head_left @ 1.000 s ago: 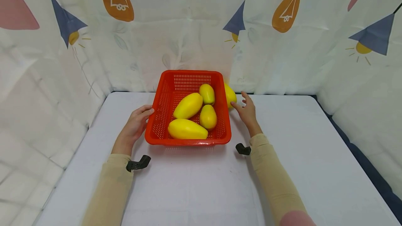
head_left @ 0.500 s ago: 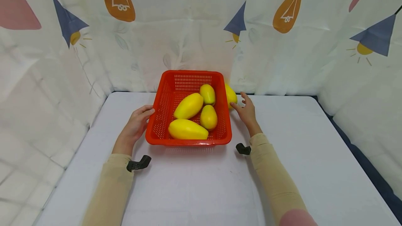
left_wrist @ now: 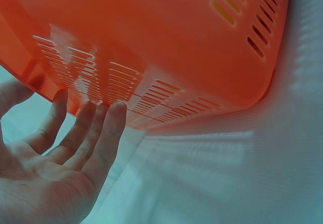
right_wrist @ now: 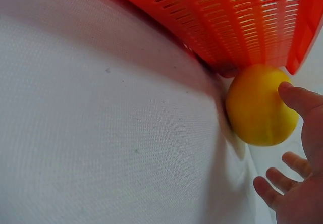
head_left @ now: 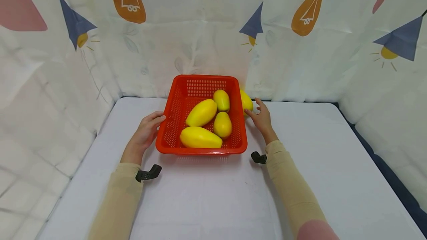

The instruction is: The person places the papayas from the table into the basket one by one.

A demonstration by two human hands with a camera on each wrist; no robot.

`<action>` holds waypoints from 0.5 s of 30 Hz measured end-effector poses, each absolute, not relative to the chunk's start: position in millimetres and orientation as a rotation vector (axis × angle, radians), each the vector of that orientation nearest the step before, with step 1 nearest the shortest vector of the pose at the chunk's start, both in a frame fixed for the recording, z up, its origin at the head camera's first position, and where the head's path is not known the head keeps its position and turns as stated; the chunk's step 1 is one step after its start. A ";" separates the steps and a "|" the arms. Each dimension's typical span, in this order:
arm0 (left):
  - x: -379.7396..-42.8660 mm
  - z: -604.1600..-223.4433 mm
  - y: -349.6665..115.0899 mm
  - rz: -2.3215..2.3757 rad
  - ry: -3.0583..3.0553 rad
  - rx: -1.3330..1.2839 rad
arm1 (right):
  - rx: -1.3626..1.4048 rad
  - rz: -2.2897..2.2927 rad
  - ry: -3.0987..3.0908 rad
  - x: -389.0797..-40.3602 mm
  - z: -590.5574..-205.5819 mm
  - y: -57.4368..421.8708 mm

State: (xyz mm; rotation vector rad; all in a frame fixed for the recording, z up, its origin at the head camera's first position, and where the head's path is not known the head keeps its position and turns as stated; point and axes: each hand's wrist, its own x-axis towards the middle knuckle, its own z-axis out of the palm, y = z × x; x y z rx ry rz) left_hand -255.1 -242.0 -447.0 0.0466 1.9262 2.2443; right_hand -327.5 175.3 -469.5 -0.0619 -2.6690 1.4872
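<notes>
A red perforated plastic basket (head_left: pixel 200 151) stands at the table's middle, holding several yellow fruits. Two are long and mango-like: one front fruit (head_left: pixel 201 137) and one behind it (head_left: pixel 201 112). Two smaller rounded ones (head_left: pixel 222 125) lie on the right side. My left hand (head_left: pixel 142 134) touches the basket's left side; in the left wrist view its fairly straight fingertips (left_wrist: pixel 117 110) meet the slotted wall below the rim. My right hand (head_left: pixel 262 120) is beside a yellow fruit (right_wrist: pixel 260 108) outside the basket's right wall, thumb at its surface, other fingers spread apart from it. The basket partly hides this fruit in the head view.
The white-covered table (head_left: pixel 320 151) runs back to a patterned white curtain (head_left: pixel 213 40), close behind the basket. Curtains also hang at both sides. A black wrist mount (head_left: pixel 149 173) sticks out inward from the left sleeve, another mount (head_left: pixel 258 157) from the right.
The head view shifts slightly, so the scene sits a little farther right. Both hands, the basket and the fruits stay essentially where they were.
</notes>
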 end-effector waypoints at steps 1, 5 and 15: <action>-255.1 -447.0 -241.7 2.245 1.924 0.047 | -0.064 1.489 -2.669 -327.9 -469.7 175.0; -255.0 -446.5 -241.3 2.244 1.926 0.050 | -0.061 1.496 -2.666 -329.1 -470.2 175.2; -253.9 -446.3 -241.6 2.264 1.901 0.049 | -0.052 1.496 -2.677 -332.7 -473.0 174.6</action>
